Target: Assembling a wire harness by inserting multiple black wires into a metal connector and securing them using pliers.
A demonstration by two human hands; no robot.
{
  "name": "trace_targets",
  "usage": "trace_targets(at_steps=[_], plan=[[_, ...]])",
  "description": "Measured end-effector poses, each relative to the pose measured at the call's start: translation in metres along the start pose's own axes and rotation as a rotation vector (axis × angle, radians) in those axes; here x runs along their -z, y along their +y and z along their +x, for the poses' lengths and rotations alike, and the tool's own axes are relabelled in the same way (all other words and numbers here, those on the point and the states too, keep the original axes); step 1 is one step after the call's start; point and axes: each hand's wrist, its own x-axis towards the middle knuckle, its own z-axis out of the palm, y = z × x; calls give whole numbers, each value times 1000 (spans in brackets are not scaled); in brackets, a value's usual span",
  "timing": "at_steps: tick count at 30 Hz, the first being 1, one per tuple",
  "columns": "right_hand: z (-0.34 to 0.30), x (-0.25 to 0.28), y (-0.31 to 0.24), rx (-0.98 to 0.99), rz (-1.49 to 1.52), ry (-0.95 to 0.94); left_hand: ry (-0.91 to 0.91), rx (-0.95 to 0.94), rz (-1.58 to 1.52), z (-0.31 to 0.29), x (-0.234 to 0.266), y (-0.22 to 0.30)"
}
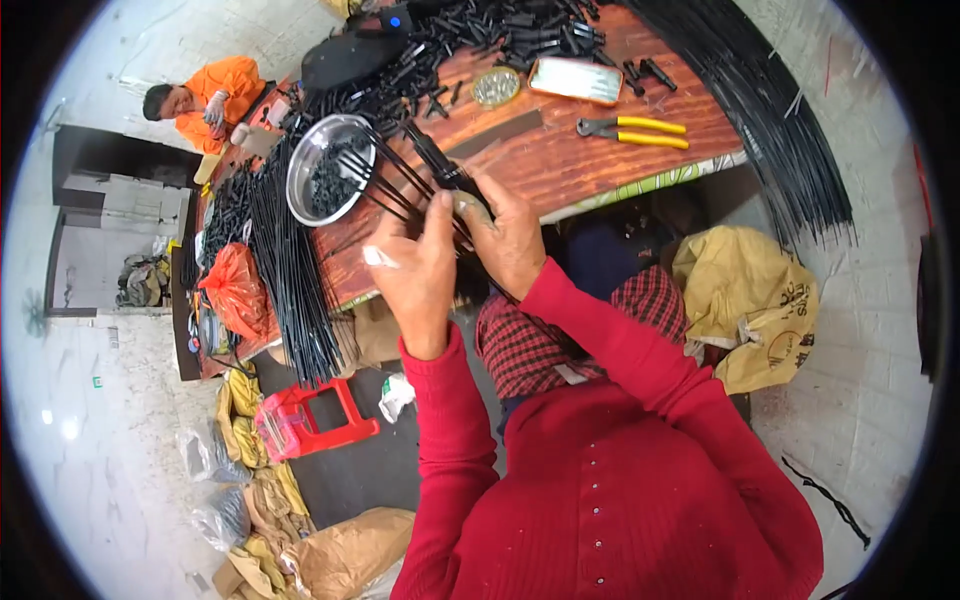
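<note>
Both of my hands are raised in front of me at the table edge. My left hand [415, 265] is closed around several thin black rods [385, 187], whose tips fan out toward the metal bowl. Against it, my right hand [505, 230] is closed on a black ribbed plastic fitting [432, 155], which points up and away to the left. The fingertips of both hands nearly meet, and where the rods meet the fitting is hidden. A white patch covers part of my left thumb's base. Small dark pieces lie in the round metal bowl [294, 190] just beyond.
Yellow-handled pliers [650, 132], a white tray [575, 80] and a round dish of small metal parts [496, 87] lie on the wooden table [590, 155]. Black fittings [480, 30] heap behind. Long black rods [740, 90] hang at right. A person in orange [228, 85] sits far left.
</note>
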Motion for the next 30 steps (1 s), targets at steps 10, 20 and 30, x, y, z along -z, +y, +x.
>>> trace_targets(at_steps=[10, 20, 30], plan=[[-13, 4, -16, 62, -9, -5, -127, 294, -176, 9, 25, 13], [-12, 13, -22, 46, 54, -59, -230, 284, -249, 17, 23, 2], [-8, 19, -20, 21, 196, -191, -105, 204, -221, 8, 20, 4]])
